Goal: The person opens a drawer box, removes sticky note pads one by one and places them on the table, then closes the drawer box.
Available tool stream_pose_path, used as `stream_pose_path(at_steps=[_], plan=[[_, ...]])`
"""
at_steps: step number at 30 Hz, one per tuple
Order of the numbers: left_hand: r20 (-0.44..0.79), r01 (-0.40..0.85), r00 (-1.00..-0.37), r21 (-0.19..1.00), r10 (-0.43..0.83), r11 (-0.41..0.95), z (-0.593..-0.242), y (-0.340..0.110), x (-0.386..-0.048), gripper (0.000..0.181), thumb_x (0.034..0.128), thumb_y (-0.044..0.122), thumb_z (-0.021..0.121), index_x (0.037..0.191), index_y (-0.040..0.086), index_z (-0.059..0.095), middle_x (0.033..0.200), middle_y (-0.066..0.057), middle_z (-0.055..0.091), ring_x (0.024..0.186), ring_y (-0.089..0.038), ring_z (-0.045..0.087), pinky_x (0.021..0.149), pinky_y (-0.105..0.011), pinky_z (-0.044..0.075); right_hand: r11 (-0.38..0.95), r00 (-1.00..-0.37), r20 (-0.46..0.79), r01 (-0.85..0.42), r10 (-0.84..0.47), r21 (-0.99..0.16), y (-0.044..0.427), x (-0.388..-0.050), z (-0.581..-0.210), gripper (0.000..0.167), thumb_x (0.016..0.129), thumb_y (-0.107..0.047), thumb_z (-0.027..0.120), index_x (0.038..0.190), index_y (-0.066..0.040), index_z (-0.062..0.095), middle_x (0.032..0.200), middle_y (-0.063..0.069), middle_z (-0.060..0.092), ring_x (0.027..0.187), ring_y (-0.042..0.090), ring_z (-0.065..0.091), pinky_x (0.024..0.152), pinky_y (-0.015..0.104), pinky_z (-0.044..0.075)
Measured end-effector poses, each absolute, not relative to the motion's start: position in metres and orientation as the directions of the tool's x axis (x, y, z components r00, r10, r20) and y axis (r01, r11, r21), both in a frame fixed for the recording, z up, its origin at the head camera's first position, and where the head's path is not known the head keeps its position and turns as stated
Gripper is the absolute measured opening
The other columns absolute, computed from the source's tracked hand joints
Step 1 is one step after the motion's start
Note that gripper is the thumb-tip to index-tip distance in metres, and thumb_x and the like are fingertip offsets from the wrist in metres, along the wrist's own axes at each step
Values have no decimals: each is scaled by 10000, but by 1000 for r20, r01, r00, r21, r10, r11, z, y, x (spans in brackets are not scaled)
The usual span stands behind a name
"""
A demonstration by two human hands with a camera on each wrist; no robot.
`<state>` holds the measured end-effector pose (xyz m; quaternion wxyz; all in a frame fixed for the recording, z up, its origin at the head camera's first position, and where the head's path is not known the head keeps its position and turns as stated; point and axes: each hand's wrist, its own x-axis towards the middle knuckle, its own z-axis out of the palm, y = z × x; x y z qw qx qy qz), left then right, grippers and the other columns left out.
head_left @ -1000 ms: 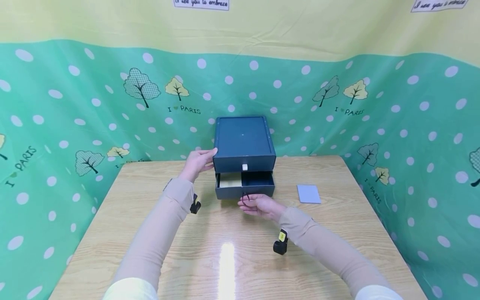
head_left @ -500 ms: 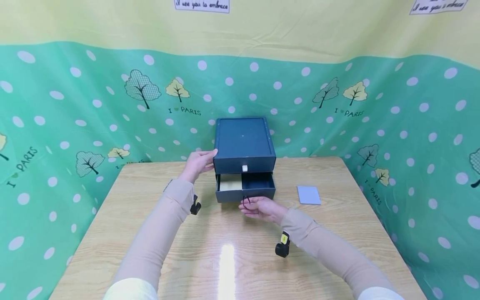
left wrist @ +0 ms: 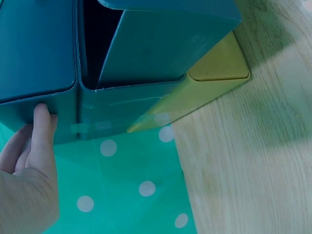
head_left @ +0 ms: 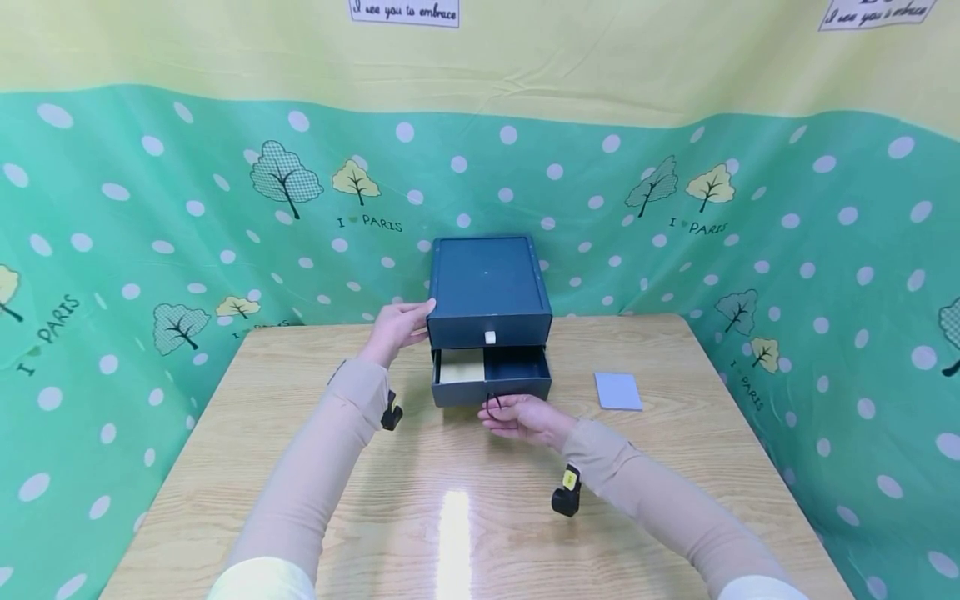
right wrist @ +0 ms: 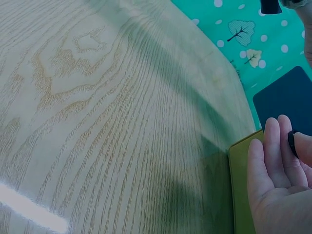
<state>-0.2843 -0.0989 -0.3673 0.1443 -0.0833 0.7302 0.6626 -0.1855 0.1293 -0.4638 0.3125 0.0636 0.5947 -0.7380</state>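
A dark blue drawer cabinet [head_left: 487, 279] stands at the back of the table. Its upper drawer, with a white knob [head_left: 491, 337], is closed, while the drawer [head_left: 461, 393] below is partly pulled out. A cream-coloured flat piece [head_left: 461, 367] fills that drawer's left part; the right part looks dark. My left hand [head_left: 399, 327] rests against the cabinet's left side, fingers fairly straight. With thumb and forefinger, my right hand [head_left: 528, 419] pinches the black pull loop [head_left: 493, 406] on the lower drawer's front.
A pale blue square [head_left: 618, 391] lies on the wooden table [head_left: 360, 517] right of the cabinet. Under the open drawer, the left wrist view shows a yellowish bottom section [left wrist: 219, 58]. A green dotted curtain [head_left: 480, 183] hangs close behind.
The lower drawer has slid slightly farther out toward me, with my right hand moving along on the loop. My left hand has stayed against the cabinet's side.
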Motion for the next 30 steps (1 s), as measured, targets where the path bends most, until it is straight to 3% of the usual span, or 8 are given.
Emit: stream_pose_path(at_steps=[7, 15, 30], plan=[[-327, -319, -943, 941, 64, 113, -367, -99, -283, 560, 929, 313, 612, 1362, -13, 472, 1433, -183, 444, 1290, -316, 473, 1013, -371, 489, -89, -790, -472, 544, -392, -835, 130, -184, -464, 282, 977, 1, 455, 1243, 82, 505, 1089, 121, 696, 974, 176, 681, 1098, 477, 363], [-323, -314, -944, 942, 68, 115, -367, -100, -284, 568, 924, 316, 619, 1364, -11, 466, 1454, -171, 420, 1300, -316, 462, 1014, -365, 490, -76, -785, -476, 545, -396, -835, 131, -182, -460, 263, 977, 9, 446, 1221, 76, 516, 1010, 64, 711, 907, 136, 687, 1096, 477, 367], [-304, -298, -949, 951, 80, 85, -368, -101, -283, 559, 921, 301, 624, 1350, -28, 480, 1442, -170, 437, 1276, -306, 491, 1028, -381, 477, -49, -774, -497, 557, -393, -829, 131, -177, -461, 307, 979, 0, 447, 1261, 117, 484, 1095, 138, 693, 1044, 237, 662, 1085, 475, 382]])
